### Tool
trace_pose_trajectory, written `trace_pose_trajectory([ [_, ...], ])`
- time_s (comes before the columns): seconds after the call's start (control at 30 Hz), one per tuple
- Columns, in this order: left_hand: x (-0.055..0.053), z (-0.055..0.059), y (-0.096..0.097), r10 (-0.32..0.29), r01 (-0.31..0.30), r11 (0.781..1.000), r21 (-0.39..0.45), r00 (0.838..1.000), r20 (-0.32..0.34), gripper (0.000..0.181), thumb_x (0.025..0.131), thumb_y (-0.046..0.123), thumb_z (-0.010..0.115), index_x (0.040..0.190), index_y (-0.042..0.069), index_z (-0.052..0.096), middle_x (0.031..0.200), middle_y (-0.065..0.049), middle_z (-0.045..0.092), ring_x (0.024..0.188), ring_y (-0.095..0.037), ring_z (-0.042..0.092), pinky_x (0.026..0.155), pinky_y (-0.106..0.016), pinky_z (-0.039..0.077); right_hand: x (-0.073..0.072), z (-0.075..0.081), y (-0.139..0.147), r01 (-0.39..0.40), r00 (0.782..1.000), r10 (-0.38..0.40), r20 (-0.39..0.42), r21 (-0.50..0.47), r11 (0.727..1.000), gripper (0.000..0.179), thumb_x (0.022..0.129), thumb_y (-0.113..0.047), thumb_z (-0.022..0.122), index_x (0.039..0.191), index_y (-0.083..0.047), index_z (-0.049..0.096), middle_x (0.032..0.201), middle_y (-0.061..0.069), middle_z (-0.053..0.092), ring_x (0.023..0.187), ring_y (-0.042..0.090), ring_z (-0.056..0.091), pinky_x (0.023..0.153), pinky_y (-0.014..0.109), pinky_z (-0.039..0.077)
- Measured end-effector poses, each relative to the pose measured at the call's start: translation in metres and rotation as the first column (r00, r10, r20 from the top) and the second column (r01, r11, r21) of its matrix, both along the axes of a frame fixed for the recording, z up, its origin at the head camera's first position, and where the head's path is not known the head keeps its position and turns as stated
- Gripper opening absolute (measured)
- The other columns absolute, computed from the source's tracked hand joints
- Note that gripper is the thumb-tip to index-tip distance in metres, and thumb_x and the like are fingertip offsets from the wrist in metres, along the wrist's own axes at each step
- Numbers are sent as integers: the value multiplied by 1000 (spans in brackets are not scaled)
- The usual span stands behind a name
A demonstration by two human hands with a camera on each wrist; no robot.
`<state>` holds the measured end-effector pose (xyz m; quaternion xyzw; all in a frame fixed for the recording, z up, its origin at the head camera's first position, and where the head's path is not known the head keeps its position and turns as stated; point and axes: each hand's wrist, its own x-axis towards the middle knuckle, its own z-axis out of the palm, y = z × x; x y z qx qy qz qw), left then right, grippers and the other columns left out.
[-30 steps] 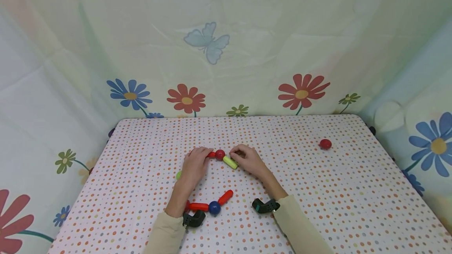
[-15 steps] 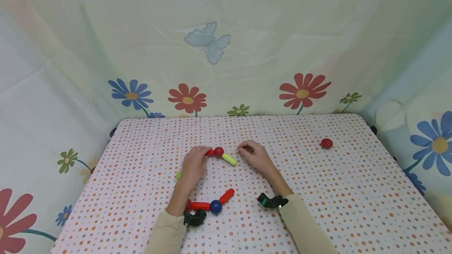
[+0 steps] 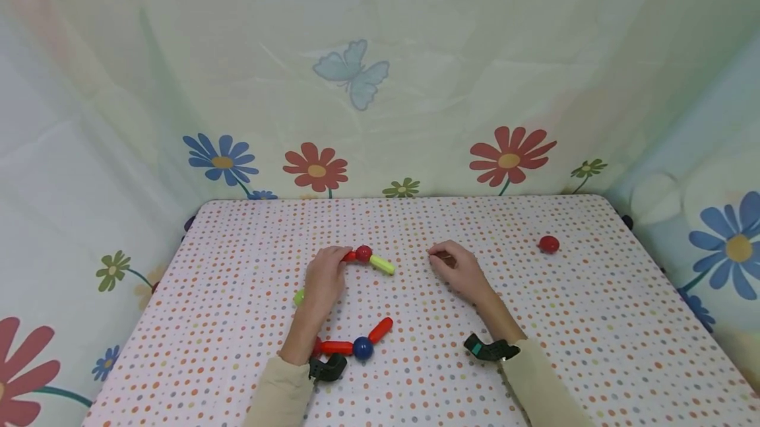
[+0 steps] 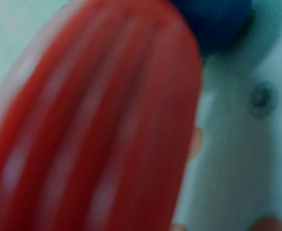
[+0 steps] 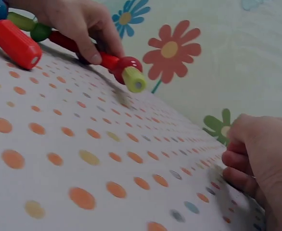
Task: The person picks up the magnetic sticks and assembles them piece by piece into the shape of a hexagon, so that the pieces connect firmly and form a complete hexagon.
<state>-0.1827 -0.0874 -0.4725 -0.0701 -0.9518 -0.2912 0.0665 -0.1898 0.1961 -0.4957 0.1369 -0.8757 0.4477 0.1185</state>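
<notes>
My left hand [image 3: 323, 280] pinches a short red rod [image 5: 108, 60] of a toy rod-and-ball chain. Joined to that rod is a red ball [image 3: 364, 253], with a yellow-green rod [image 3: 382, 264] at the chain's end. A light-green ball [image 3: 299, 297] shows partly beside the left wrist. Nearer the front are a blue ball [image 3: 363, 348] and two red rods, one angled up to the right [image 3: 380, 330]. In the left wrist view a ribbed red rod [image 4: 97, 120] fills much of the picture. My right hand [image 3: 466, 273], fingers loosely curled, holds nothing visible above the table.
A separate red ball [image 3: 549, 244] lies on the right side of the table. The dotted tablecloth [image 3: 594, 321] reaches back to a hanging cloth [image 3: 415, 117] printed with flowers. Black wrist cameras sit on both wrists.
My right hand has moved away from the yellow-green rod to the right, towards the separate red ball. The chain's end has shifted slightly left and back while my left hand holds it.
</notes>
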Motion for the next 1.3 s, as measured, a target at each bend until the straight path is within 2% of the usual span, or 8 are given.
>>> trace_pose_trajectory([
  [0.23, -2, 0, -1, 27, -27, 1000, -3, 999, 27, 40, 93, 3, 59, 131, 15, 60, 130, -5, 62, 127, -25, 53, 108, -50, 39, -5, 4, 29, 138, 989, -141, -37, -61, 989, 21, 97, -16, 57, 114, -4, 63, 111, 12, 64, 100, 17, 59, 81, 12, 46],
  [0.37, -1, 1, -1, 51, -51, 999, 12, 998, 38, 41, 93, 3, 59, 132, 15, 60, 130, -5, 62, 128, -25, 52, 109, -51, 38, -7, 7, 42, 231, 962, -236, -138, -52, 972, 19, 96, -10, 56, 112, -2, 63, 109, 12, 64, 100, 19, 58, 81, 13, 45],
  [0.47, -1, 1, -2, 63, -64, 998, 20, 997, 39, 41, 93, 3, 59, 132, 15, 59, 130, -5, 61, 128, -25, 52, 109, -51, 39, -8, 8, 56, 321, 911, -315, -265, -22, 947, 19, 94, -4, 55, 110, 1, 64, 109, 15, 64, 101, 26, 58, 84, 27, 46],
  [0.63, 0, 0, -2, 81, -82, 996, 24, 996, 35, 41, 93, 3, 59, 132, 15, 59, 130, -5, 62, 127, -25, 52, 107, -49, 41, -9, 9, 85, 510, 774, -476, -418, -34, 859, 21, 89, 3, 53, 108, 5, 62, 109, 24, 61, 106, 39, 51, 91, 51, 38],
  [0.73, 0, 0, -3, 80, -81, 997, 20, 996, 29, 41, 93, 3, 60, 132, 15, 59, 130, -5, 62, 126, -25, 53, 106, -49, 41, -7, 9, 97, 626, 700, -625, -345, -124, 770, 24, 88, 4, 51, 110, 4, 62, 104, 27, 57, 105, 40, 44, 88, 47, 34],
  [0.87, 0, 1, -3, 77, -77, 997, 17, 997, 28, 41, 93, 2, 59, 132, 15, 60, 130, -5, 62, 127, -25, 53, 107, -50, 40, -3, 10, 101, 752, 620, -780, -86, -221, 622, 32, 89, 0, 49, 118, -2, 61, 111, 23, 55, 110, 32, 39, 85, 38, 29],
  [0.93, 0, 0, -2, 73, -74, 997, 13, 997, 26, 41, 93, 2, 59, 131, 15, 60, 130, -5, 62, 126, -25, 53, 108, -51, 40, -1, 10, 101, 785, 594, -804, 15, -226, 577, 34, 90, -3, 48, 122, -4, 60, 119, 21, 54, 116, 30, 38, 89, 39, 31],
  [1.3, -1, 0, -1, 89, -90, 996, 22, 995, 40, 40, 94, 4, 59, 132, 16, 59, 130, -5, 61, 127, -25, 52, 107, -50, 40, -4, 10, 107, 834, 546, -833, 83, -148, 532, 32, 92, -1, 46, 122, -2, 60, 123, 22, 52, 124, 35, 37, 98, 48, 30],
])
